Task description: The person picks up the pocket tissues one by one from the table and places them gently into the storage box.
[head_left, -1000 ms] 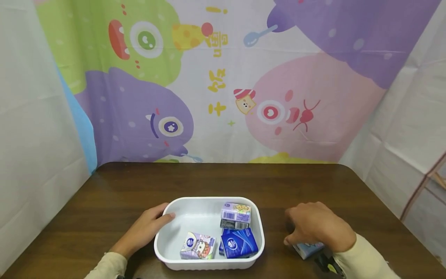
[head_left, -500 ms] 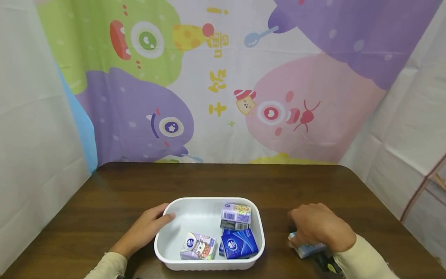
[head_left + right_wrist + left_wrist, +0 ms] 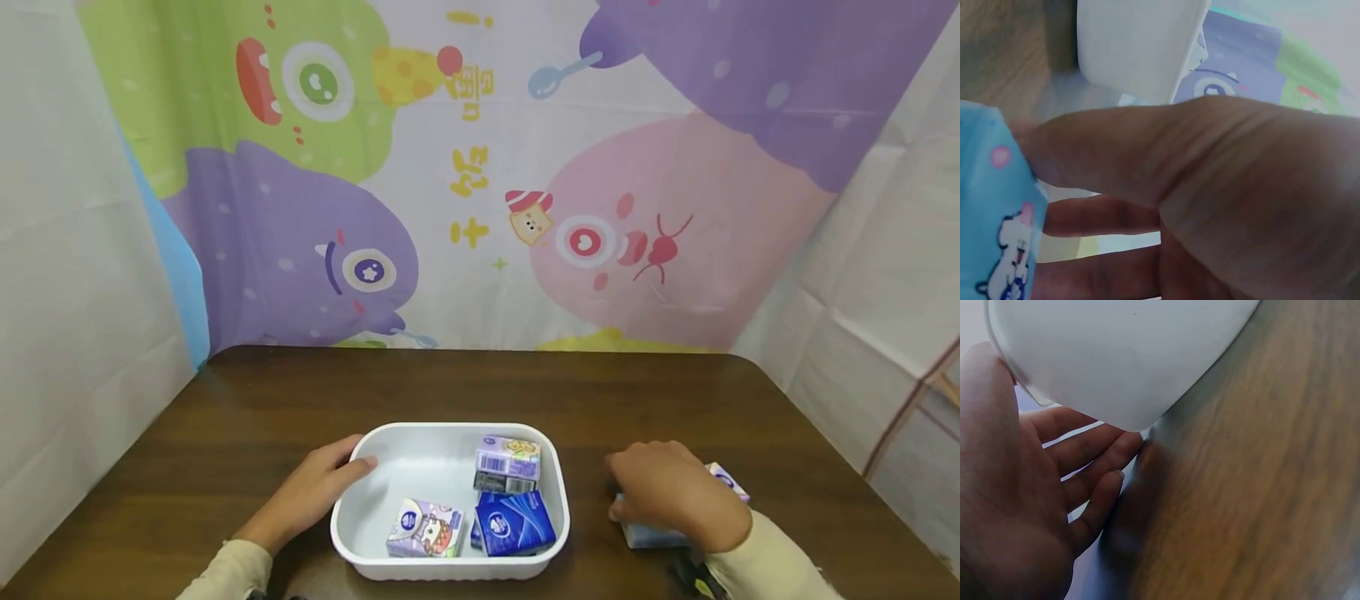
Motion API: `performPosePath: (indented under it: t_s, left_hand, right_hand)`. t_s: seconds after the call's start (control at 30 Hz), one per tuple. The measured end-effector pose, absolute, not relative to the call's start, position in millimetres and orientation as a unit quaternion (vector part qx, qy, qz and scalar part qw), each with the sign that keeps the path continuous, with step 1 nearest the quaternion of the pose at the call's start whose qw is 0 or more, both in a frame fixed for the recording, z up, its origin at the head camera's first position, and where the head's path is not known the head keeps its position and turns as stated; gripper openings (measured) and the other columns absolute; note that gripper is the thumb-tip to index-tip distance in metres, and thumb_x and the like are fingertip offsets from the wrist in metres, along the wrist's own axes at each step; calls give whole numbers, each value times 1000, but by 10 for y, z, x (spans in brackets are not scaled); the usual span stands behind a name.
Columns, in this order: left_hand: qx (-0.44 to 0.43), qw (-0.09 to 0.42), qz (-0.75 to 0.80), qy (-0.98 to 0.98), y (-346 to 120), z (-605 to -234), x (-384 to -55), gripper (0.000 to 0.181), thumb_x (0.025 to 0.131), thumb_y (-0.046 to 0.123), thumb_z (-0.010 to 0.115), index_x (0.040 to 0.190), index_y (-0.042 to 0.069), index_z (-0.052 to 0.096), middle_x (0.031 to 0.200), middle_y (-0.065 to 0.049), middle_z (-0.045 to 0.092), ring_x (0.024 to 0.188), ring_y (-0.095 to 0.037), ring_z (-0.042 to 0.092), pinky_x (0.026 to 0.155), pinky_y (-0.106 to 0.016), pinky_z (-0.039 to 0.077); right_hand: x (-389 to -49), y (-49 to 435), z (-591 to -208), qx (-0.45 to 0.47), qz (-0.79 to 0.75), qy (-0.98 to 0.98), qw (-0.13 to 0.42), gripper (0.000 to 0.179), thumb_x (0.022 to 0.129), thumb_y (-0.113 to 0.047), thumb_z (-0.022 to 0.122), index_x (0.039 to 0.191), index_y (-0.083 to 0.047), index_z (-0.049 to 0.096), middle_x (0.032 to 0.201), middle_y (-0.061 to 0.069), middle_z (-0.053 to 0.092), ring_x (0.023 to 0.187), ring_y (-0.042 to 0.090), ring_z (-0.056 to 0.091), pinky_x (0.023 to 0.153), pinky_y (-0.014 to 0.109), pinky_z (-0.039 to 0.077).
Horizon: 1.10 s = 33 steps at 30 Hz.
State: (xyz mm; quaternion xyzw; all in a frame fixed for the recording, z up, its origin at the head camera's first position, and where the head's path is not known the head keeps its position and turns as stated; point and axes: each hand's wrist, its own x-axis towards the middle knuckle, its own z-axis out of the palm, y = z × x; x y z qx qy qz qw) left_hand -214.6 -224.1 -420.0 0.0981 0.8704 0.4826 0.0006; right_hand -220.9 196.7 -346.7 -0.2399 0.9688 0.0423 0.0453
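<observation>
My left hand [image 3: 318, 483] holds the left rim of a white plastic basin [image 3: 348, 533], thumb over the edge and fingers along the outside. In the left wrist view the fingers [image 3: 1085, 450] reach behind the basin's corner. Right of the basin, my right hand [image 3: 675, 492] grips a light blue tissue pack [image 3: 652, 536], mostly covered by the hand. The right wrist view shows this pack [image 3: 991, 206], printed with a white cartoon animal, between thumb and fingers. Inside the basin lie a lilac cartoon tissue pack [image 3: 427, 529], a dark blue tissue pack [image 3: 517, 525] and a purple-yellow pack [image 3: 507, 457].
Another pale purple pack [image 3: 727, 482] peeks out beyond the right hand on the brown wooden table [image 3: 480, 387]. A dark object [image 3: 693, 579] sits by the right wrist. A cartoon-printed curtain [image 3: 480, 308] hangs behind the table, with white cloth at both sides.
My right hand has shifted slightly left with the light blue pack, which has turned. A pale purple pack now shows beyond the hand. The left hand and basin stay put.
</observation>
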Motion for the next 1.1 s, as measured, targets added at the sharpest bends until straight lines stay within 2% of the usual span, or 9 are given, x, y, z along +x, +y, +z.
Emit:
performPosePath:
  t_s: [0.2,0.37,0.47,0.6,0.8,1.1]
  left_hand:
    - [97,4,488,868,-2246,-4195,-2126,34,100,28,60,128,7,63,109,-8,68,89,-17,65,75,-28,55]
    - [108,1,487,867,-2248,-4172,-2134,34,100,28,60,127,7,63,107,-8,68,88,-16,65,73,-29,54]
    - [103,5,489,866,-2248,-4182,-2130,34,100,29,60,127,7,63,107,-7,69,87,-17,65,73,-28,54]
    - [104,6,490,866,-2254,-4198,-2128,36,101,30,60,128,7,63,108,-8,69,89,-17,65,74,-28,55]
    - [108,2,493,863,-2257,-4224,-2108,36,101,30,59,128,6,63,107,-8,69,89,-18,66,74,-28,55]
    - [113,1,492,863,-2261,-4210,-2125,35,101,29,59,127,6,63,107,-8,68,89,-18,65,74,-29,55]
  right_hand:
    - [-2218,2003,-3418,-225,29,971,76,37,75,-41,85,97,-17,68,80,-7,64,76,19,62,71,50,51]
    - [-2201,2083,-3329,-213,8,970,119,49,67,-52,86,102,-24,68,80,-14,60,75,13,58,75,47,50]
    - [-2177,2089,-3324,-214,8,970,117,49,60,-50,88,98,-26,68,74,-13,56,69,13,53,71,43,48]
    - [-2169,2066,-3333,-213,21,970,115,49,58,-44,90,97,-26,67,75,-10,56,68,15,52,71,43,48]
    - [-2162,2053,-3355,-217,38,969,116,46,59,-41,90,96,-26,66,75,-10,56,67,14,53,71,42,48]
    - [-2191,2020,-3400,-203,29,971,126,41,67,-36,86,105,-30,71,81,-11,62,72,14,55,75,43,52]
